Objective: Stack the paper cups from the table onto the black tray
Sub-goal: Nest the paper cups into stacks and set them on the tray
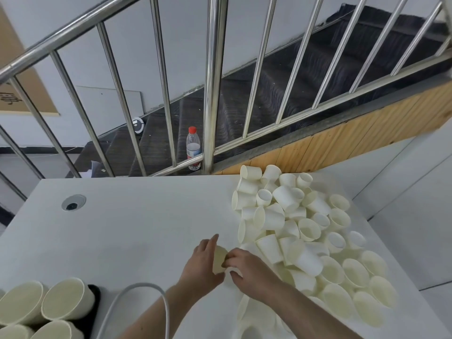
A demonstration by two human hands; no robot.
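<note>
At the lower left corner of the white desk (122, 228), stacks of cream paper cups (66, 302) lie on their sides on a black tray (96, 293), of which only a dark edge shows. A grey cable (137, 288) loops just to their right. Near the desk's middle front, the left hand (203, 263) curls around one cream paper cup (218, 259) while the right hand (249, 267) pinches its rim, the two hands touching around it. To the right, a large loose heap of the same cups (305, 231) covers the desk, tipped every way, some nested. These cups look very light, thin and easily crushed, so a gentle hold around the side wall or rim seems best, squeezing little. Beyond the desk stand a steel stair railing (210, 94) and a clear plastic bottle with a red cap (193, 148).
</note>
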